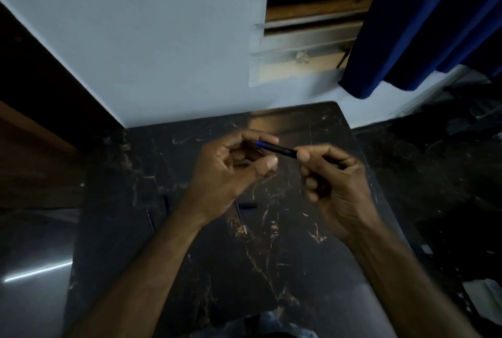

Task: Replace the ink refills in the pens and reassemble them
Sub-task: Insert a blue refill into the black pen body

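Now your right hand (pixel 330 174) fingers pinch the pen (pixel 279 149); its blue tip sits between your left hand (pixel 231 172) fingers, loosely curled.

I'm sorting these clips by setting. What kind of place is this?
Probably a room in a home, not a workshop: a dark marble-patterned table stands against a pale painted wall, beside a louvred window with a dark blue curtain. The hands work over the table in dim light.

no readable text, labels, brands or numbers anywhere
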The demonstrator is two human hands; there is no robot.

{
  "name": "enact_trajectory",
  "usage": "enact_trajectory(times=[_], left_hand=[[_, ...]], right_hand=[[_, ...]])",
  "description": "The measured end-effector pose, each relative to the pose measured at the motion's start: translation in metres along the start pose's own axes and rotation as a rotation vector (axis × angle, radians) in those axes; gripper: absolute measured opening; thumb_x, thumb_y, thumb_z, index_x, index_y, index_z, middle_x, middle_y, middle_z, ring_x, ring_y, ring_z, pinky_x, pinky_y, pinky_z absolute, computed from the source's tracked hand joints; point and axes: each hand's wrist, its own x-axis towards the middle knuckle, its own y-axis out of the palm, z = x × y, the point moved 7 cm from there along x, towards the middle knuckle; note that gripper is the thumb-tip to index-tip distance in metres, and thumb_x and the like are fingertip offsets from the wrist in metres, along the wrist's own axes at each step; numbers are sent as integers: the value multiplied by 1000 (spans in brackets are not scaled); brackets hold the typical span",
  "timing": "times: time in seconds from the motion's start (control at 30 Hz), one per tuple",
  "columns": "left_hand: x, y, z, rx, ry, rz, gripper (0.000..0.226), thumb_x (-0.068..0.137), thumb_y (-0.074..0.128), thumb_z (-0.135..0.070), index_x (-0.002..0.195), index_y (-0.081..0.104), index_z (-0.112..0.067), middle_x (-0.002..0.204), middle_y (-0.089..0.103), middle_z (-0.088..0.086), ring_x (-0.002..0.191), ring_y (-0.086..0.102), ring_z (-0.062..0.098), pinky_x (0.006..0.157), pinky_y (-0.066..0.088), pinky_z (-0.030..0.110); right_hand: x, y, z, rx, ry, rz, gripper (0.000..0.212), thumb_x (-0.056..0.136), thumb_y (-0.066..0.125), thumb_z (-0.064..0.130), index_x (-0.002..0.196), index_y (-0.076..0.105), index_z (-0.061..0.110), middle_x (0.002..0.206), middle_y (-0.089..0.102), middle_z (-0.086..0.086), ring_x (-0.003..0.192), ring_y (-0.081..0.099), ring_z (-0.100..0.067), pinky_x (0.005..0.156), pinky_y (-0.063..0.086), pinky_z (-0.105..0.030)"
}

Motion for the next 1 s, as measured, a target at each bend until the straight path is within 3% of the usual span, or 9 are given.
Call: enact_trajectory(times=[0.17,0.3,0.37,0.5,0.6,0.7,0.8,0.9,1.0], left_hand=[[5,-17,-95,380,308,-157,18,90,83,-19,106,78,-12,94,79,-10,74,79,13,68,64,26],[1,-13,-153,839,613,-139,15,97,78,-16,102,78,-2,93,73,0,82,65,4,69,55,16],[-1,-9,-173,958,701,-143,20,100,71,-17,98,75,3,87,68,7,79,59,8,70,49,16],[-6,-4,-205,902,714,-219,42,107,50,-21,80,68,4,73,61,9,68,52,12,68,41,13],[2,-13,-218,750,562,-193,43,110,51,-24,69,60,-14,62,53,-10,58,51,5,65,37,8],[6,-24,-217,557,403,-234,57,112,54,-33,56,55,-21,47,49,-11,44,50,6,56,39,11],[-6,-24,-216,461,447,-378,46,111,54,-34,71,69,-16,59,64,-7,50,61,9,49,45,16],[-10,-16,-208,518,493,-320,24,105,58,-33,96,70,-14,81,66,-10,66,65,16,47,51,27],[-9,-16,-204,580,491,-250,23,104,57,-29,86,66,-18,74,59,-16,62,59,5,57,44,14]], right_hand=[[6,54,55,143,-53,162,11,82,80,14,89,76,7,64,64,-2,47,55,-7,38,44,-18],[0,82,88,165,-116,266,14,86,76,17,89,74,4,66,68,-6,52,63,-11,44,50,-19],[-4,93,106,142,-197,302,19,84,77,20,91,73,3,68,69,-8,55,66,-13,47,52,-20],[-11,114,141,53,-411,396,7,93,73,15,93,77,9,73,73,-8,59,70,-16,51,55,-22],[-13,124,157,15,-500,443,10,96,67,7,96,77,10,75,74,-6,62,71,-16,53,55,-22],[-15,134,162,14,-536,484,8,92,74,11,98,77,8,79,74,-9,64,71,-19,54,56,-24],[-16,138,159,40,-535,474,13,91,77,17,101,79,10,82,74,-10,68,71,-20,57,57,-25],[-12,133,160,32,-508,418,12,90,70,14,98,79,11,79,73,-8,66,70,-17,55,56,-23],[-10,132,156,32,-473,451,13,89,68,14,97,79,11,77,73,-8,63,69,-17,53,55,-23]])
